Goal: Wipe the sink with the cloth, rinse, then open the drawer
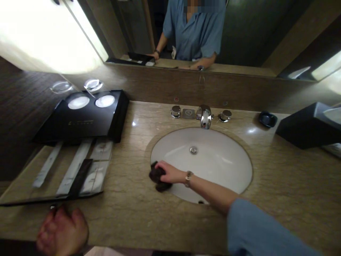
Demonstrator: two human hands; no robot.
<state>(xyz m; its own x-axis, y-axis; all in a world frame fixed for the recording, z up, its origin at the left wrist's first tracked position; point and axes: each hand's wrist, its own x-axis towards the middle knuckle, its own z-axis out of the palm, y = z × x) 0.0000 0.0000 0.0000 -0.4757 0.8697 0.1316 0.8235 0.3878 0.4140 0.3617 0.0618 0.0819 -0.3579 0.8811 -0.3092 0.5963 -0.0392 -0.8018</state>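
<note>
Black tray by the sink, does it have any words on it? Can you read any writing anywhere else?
Black tray: a small gold mark on its front, too blurred to read.
Packets on the flat tray below: print too small to read.
Square plate beside the tap: an engraved sign, not readable.
Nothing else shows writing.

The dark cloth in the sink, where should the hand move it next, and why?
Probably slide the dark cloth along the sink rim toward the drain. The right hand presses it at the left edge only, so the rest of the basin looks unwiped.
</note>
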